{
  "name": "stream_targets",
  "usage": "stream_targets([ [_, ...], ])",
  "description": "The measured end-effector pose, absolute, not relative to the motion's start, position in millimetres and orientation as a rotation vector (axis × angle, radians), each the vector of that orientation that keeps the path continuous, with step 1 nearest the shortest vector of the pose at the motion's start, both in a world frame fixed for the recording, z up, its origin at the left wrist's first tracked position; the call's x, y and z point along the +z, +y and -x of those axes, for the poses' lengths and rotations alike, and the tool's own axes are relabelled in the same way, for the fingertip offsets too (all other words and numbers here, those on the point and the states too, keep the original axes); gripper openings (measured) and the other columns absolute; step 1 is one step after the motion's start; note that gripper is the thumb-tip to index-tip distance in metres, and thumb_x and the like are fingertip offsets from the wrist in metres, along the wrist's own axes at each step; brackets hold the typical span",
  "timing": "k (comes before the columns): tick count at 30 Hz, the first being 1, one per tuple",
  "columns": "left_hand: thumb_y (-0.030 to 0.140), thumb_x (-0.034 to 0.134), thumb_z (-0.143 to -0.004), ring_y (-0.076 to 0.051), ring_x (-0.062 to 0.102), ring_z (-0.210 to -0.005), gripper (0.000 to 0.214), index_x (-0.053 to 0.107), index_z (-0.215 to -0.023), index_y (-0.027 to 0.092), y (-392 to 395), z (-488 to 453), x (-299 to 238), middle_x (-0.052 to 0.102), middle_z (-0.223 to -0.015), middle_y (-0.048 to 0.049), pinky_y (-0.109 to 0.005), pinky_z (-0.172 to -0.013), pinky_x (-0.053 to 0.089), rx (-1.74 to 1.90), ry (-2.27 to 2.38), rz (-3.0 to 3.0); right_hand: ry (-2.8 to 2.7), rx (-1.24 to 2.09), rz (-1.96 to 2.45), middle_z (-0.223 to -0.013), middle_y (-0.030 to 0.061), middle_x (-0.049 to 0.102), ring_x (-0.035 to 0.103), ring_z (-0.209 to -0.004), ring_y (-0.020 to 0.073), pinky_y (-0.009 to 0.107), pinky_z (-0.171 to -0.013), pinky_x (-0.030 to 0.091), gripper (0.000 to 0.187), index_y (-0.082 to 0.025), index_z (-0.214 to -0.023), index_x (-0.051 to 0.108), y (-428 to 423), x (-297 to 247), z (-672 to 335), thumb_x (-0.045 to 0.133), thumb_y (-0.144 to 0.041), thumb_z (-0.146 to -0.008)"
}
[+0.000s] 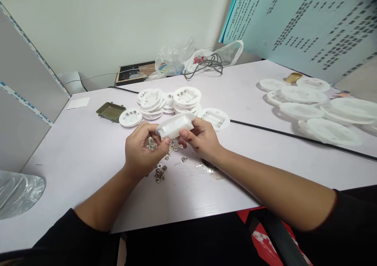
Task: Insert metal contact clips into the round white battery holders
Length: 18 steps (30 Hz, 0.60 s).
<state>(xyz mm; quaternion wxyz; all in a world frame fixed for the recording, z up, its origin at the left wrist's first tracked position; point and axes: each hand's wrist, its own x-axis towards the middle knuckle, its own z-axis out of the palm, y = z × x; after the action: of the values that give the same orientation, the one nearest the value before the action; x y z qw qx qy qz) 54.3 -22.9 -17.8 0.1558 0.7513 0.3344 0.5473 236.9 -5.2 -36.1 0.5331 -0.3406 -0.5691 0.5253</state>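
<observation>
Between my two hands is a white round plastic battery holder (176, 127), raised above the table and tilted so that its boxy side faces me. My left hand (144, 146) grips its left edge with thumb and fingers. My right hand (203, 136) pinches its right end, the thumb on the near side. Small metal battery contacts (160, 173) lie loose on the table below, and more are partly hidden behind my left hand. Stacks of similar white battery holders (187, 96) stand just beyond my hands, and one (130, 117) lies apart on the left.
An olive-green tray (111, 112) sits at the left. More white discs (303, 94) are spread on the right, past a black cable (294, 134). Plastic bags (173, 58) and a coiled dark cord (207, 64) lie at the back. A clear plastic bottle (19, 193) is at the left edge.
</observation>
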Motion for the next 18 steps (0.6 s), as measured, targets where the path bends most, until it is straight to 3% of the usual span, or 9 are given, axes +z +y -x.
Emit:
stream_targets([
  [6,0.008,0.070,-0.085,-0.008,0.053,-0.059,0.019,0.065,-0.101,0.019,-14,-49,-24,0.059,-0.075,0.0038,-0.020,-0.052,0.047,1.597,0.831,-2.608,-1.397,1.278,0.786,-0.063,-0.0041,0.062,0.057,-0.052,0.0114,0.027,-0.050,0.047,0.063,-0.021,-0.093,0.060,1,-44,-242,0.084,-0.072,-0.064],
  [13,0.018,0.072,-0.088,-0.011,0.061,-0.069,0.029,0.070,-0.116,0.022,-10,-39,-22,0.066,-0.109,-0.0073,-0.022,-0.051,0.050,1.356,0.984,-2.288,-1.428,1.200,0.859,-0.079,-0.0002,0.065,0.061,-0.067,0.0164,0.031,-0.058,0.050,0.050,-0.024,-0.103,0.058,-1,-37,-245,0.084,-0.049,-0.068],
  [18,0.024,0.073,-0.089,-0.010,0.045,-0.053,0.028,0.069,-0.117,0.023,-9,-33,-14,0.060,-0.075,0.0009,-0.025,-0.050,0.041,1.198,1.057,-2.145,-1.434,1.001,0.875,-0.113,0.0062,0.066,0.065,-0.103,0.0274,0.040,-0.080,0.058,0.060,-0.027,-0.112,0.052,-3,-31,-243,0.080,-0.028,-0.059],
])
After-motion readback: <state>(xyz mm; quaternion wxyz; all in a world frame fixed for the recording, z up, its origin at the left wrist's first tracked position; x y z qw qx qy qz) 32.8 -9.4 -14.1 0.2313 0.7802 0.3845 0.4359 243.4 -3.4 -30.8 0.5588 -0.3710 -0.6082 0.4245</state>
